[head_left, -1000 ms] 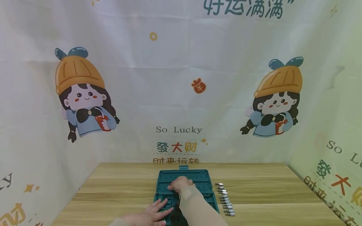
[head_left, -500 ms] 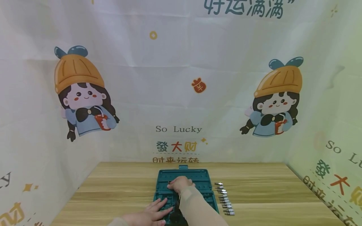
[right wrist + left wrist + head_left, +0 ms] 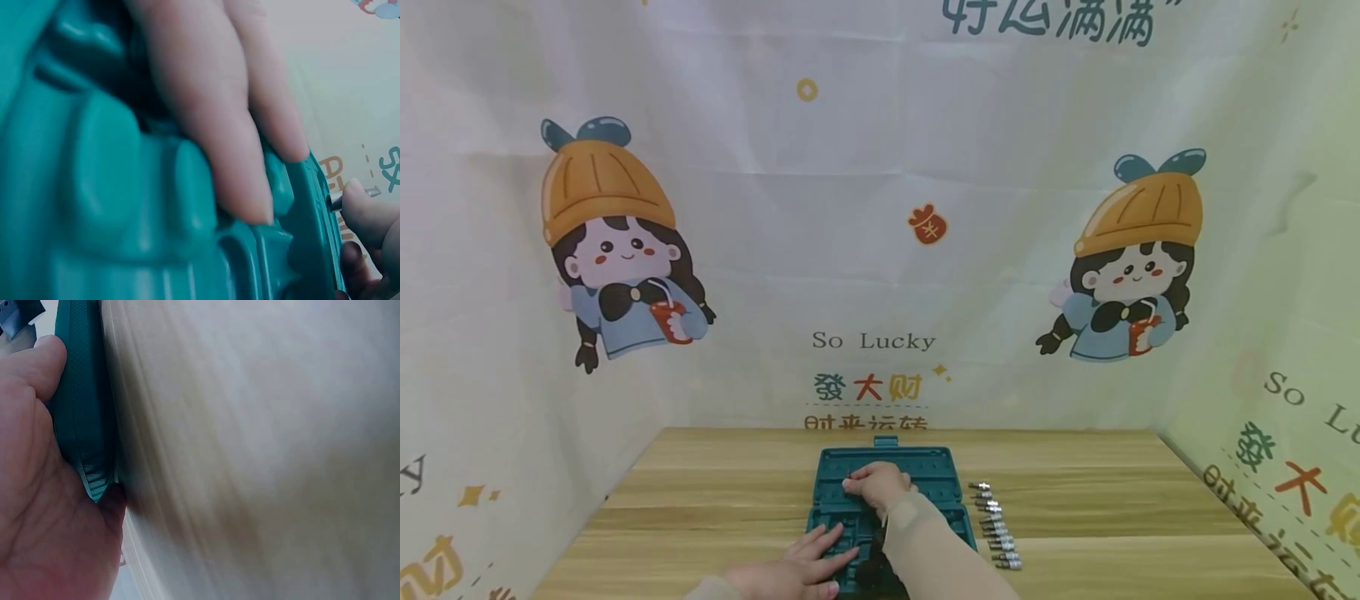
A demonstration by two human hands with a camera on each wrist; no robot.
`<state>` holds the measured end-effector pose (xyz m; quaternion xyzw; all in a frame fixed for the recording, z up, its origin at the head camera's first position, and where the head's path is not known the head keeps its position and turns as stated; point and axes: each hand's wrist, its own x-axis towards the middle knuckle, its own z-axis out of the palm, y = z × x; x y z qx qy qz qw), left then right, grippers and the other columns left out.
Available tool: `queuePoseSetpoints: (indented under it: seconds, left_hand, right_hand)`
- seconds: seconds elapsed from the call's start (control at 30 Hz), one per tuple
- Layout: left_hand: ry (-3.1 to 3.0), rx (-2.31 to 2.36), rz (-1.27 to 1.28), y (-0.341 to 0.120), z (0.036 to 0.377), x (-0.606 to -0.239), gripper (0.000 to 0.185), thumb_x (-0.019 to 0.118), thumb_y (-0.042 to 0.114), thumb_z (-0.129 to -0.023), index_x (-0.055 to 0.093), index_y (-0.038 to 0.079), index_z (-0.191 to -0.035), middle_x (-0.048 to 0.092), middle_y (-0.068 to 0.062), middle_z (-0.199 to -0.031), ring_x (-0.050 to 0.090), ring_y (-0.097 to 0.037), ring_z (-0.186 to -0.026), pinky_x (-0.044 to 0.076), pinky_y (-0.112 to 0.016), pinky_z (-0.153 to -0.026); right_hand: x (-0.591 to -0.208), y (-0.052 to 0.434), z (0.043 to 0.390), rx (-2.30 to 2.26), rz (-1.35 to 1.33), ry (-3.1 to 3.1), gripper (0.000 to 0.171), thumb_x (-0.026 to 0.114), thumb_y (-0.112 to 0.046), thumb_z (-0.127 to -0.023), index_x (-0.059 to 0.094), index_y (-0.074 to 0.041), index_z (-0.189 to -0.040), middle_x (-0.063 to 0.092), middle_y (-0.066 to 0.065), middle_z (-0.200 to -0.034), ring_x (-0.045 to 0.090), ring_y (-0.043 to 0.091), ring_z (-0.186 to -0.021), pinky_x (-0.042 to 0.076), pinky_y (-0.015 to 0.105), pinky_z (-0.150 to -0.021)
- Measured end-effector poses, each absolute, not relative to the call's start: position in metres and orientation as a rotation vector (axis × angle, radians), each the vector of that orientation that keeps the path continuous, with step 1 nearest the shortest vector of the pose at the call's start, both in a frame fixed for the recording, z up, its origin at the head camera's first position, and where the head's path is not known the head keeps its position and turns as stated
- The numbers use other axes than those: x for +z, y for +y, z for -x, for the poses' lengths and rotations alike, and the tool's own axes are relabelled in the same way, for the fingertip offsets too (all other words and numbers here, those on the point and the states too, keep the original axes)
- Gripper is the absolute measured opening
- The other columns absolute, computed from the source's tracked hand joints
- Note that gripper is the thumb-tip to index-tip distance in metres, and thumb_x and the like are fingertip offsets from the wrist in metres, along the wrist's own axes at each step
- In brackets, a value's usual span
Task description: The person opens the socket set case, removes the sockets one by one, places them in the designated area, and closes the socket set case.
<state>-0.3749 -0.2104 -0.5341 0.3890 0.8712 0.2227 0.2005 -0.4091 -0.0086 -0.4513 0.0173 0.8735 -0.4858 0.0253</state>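
Observation:
An open teal tool case [image 3: 936,471] lies on the wooden table [image 3: 1112,517]. My left hand [image 3: 808,567] rests flat on its near left part with straight fingers. In the left wrist view the palm [image 3: 37,519] presses against the case's edge [image 3: 81,406]. My right hand [image 3: 876,483] is on the far half of the case with curled fingers. In the right wrist view those fingers [image 3: 219,125] lie over the moulded teal insert [image 3: 112,187]. The thumb [image 3: 369,212] touches a small metal bit [image 3: 336,201] at the case's rim.
A row of several silver bits [image 3: 996,525] lies on the table just right of the case. Printed cloth walls [image 3: 880,250] close in the table at the back and both sides. Bare wood [image 3: 262,456] extends left and right of the case.
The right hand has edged slightly toward the far side of the case. The left hand stays flat in the same place.

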Motion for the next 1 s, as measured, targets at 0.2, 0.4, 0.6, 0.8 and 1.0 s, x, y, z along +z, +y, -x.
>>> queuePoseSetpoints:
  seconds: [0.2, 0.4, 0.6, 0.8, 1.0]
  left_hand:
    - [2.427, 0.606, -1.087, -0.213, 0.378, -0.535, 0.058, 0.029, 0.059, -0.1, 0.015, 0.041, -0.153, 0.002, -0.002, -0.162, 0.001, -0.043, -0.144, 0.024, -0.068, -0.101]
    - [2.441, 0.602, -1.093, -0.211, 0.375, -0.535, 0.061, 0.023, 0.065, -0.097, 0.016, 0.042, -0.153, 0.002, -0.002, -0.162, 0.002, -0.043, -0.144, 0.025, -0.069, -0.1]
    - [2.443, 0.621, -1.082, -0.211, 0.371, -0.531, 0.059, 0.027, 0.061, -0.099, 0.018, 0.041, -0.153, 0.002, -0.001, -0.162, 0.001, -0.042, -0.144, 0.025, -0.071, -0.099]
    - [2.431, 0.646, -1.013, -0.212, 0.375, -0.534, 0.054, 0.031, 0.06, -0.099, 0.02, 0.047, -0.15, 0.002, 0.006, -0.161, 0.0, -0.039, -0.145, 0.023, -0.071, -0.099]
    - [2.433, 0.635, -1.031, -0.211, 0.377, -0.537, 0.057, 0.029, 0.064, -0.097, 0.019, 0.046, -0.151, 0.001, 0.006, -0.161, 0.0, -0.04, -0.145, 0.024, -0.071, -0.098]
  right_hand:
    - [-0.45, 0.002, 0.409, -1.566, 0.154, 2.58, 0.017, 0.074, -0.026, -0.086, 0.074, -0.014, -0.097, 0.061, 0.009, -0.11, 0.048, 0.039, -0.113, 0.037, 0.059, -0.093]
    - [-0.439, 0.027, 0.401, -1.567, 0.354, 2.463, 0.02, 0.069, -0.02, -0.091, 0.069, -0.005, -0.103, 0.065, 0.007, -0.109, 0.059, 0.029, -0.103, 0.044, 0.055, -0.09]
    - [-0.427, 0.059, 0.392, -1.553, 0.413, 2.426, 0.026, 0.068, -0.022, -0.092, 0.067, -0.002, -0.109, 0.065, 0.007, -0.108, 0.059, 0.03, -0.106, 0.043, 0.055, -0.092]
    - [-0.427, 0.09, 0.394, -1.563, 0.473, 2.426, 0.032, 0.067, -0.022, -0.092, 0.066, 0.001, -0.114, 0.064, 0.008, -0.111, 0.059, 0.029, -0.105, 0.044, 0.054, -0.092]
    - [-0.429, 0.113, 0.394, -1.582, 0.486, 2.442, 0.027, 0.068, -0.022, -0.091, 0.066, 0.0, -0.107, 0.063, 0.006, -0.103, 0.059, 0.022, -0.097, 0.045, 0.051, -0.089]
